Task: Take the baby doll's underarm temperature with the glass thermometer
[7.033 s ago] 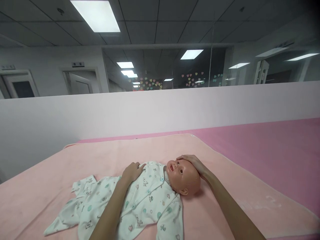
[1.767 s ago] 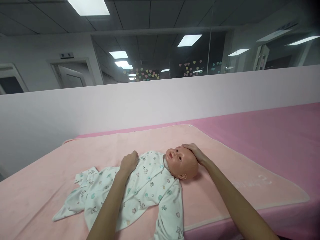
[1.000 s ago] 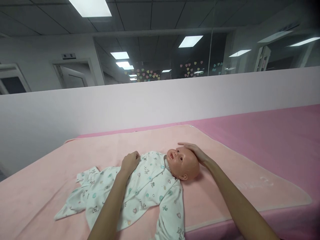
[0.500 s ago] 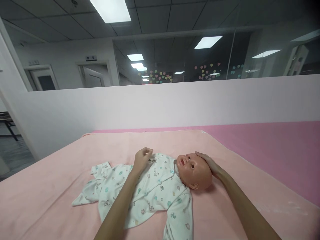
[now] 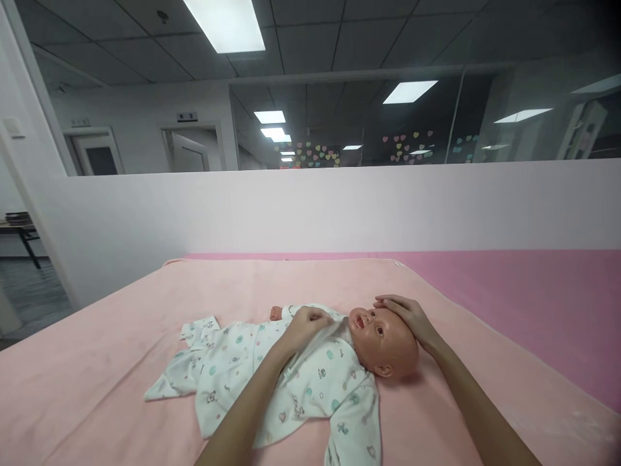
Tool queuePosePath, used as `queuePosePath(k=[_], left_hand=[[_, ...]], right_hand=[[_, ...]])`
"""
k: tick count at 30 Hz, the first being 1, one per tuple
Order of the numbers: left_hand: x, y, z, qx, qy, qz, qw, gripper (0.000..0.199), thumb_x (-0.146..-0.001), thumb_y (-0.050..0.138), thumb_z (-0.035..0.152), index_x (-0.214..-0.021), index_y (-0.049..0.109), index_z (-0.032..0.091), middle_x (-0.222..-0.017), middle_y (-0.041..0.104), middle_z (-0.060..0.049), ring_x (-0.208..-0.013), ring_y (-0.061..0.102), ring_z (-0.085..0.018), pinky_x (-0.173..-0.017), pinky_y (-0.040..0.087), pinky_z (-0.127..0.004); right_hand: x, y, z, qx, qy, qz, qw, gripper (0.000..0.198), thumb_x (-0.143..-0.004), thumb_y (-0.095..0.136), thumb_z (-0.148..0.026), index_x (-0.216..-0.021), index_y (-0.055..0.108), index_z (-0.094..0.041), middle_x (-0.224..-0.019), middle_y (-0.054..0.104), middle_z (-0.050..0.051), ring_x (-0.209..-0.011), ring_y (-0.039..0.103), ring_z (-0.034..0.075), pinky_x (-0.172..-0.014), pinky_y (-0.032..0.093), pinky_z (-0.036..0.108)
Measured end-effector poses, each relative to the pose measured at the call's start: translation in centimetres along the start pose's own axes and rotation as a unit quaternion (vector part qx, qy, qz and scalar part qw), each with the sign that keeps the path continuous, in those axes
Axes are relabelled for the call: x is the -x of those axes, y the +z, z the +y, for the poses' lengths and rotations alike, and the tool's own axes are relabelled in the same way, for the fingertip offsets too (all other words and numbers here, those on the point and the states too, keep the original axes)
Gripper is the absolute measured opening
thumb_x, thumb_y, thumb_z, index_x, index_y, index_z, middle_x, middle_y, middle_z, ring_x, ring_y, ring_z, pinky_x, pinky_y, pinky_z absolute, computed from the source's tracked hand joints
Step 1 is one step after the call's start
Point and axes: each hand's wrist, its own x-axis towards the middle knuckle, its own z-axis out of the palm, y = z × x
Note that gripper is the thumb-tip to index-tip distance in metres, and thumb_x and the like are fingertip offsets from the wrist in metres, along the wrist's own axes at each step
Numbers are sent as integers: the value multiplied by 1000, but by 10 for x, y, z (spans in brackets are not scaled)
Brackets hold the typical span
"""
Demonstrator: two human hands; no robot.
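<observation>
A baby doll lies on its back on a light pink blanket, its bald head to the right. It wears a white printed romper. My right hand rests flat on top of the doll's head, fingers spread. My left hand pinches the romper fabric at the doll's chest, near the collar. The doll's small far hand pokes out of a sleeve just left of my left hand. The near sleeve spreads toward me.
The blanket covers a darker pink padded surface that runs on to the right. A low white partition wall stands behind it, with glass panels and doorways beyond. The floor drops away at the far left.
My left hand moved right from the doll's far side onto its chest and closed on the romper fabric. The doll's far hand is now uncovered. My right hand stayed on the head; the view shifted.
</observation>
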Motion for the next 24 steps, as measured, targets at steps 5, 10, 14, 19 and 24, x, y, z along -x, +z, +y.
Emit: queuePosePath(k=[5,10,14,19,24], left_hand=[[-13,-11,-8,63,-55,181,980,28,-68,41,34,-47,32,18,-46,27,5,-50,30,-10,-50,28,-23],[-18,-12,-11,70,-56,200,976,28,-66,43,36,-47,33,19,-45,30,4,-52,32,-11,-52,31,-24],[-19,-15,-14,56,-57,210,975,28,-66,41,38,-48,32,19,-45,30,3,-53,33,-11,-52,31,-24],[-16,-12,-15,19,-43,245,968,29,-71,34,39,-50,28,20,-49,30,2,-53,31,-12,-51,27,-25],[1,14,-4,-144,81,84,983,27,-73,39,32,-51,35,17,-50,36,3,-52,34,-11,-52,22,-24]], right_hand=[[28,41,-56,210,-164,-22,964,27,-81,48,-37,-77,68,-19,-104,63,8,-100,56,23,-85,45,35],[19,110,-70,536,-313,-165,767,22,-81,46,-17,-87,68,-15,-125,50,12,-120,38,26,-101,25,44],[-5,132,-54,681,-261,-177,661,21,-74,50,-5,-86,66,-8,-116,54,20,-115,42,31,-95,30,45],[20,93,-89,531,-247,-83,806,23,-84,41,-15,-67,57,-16,-74,62,8,-73,56,19,-73,42,30],[63,51,-137,244,-206,41,947,40,-92,25,-43,-65,44,-20,-61,52,0,-55,48,11,-54,38,23]])
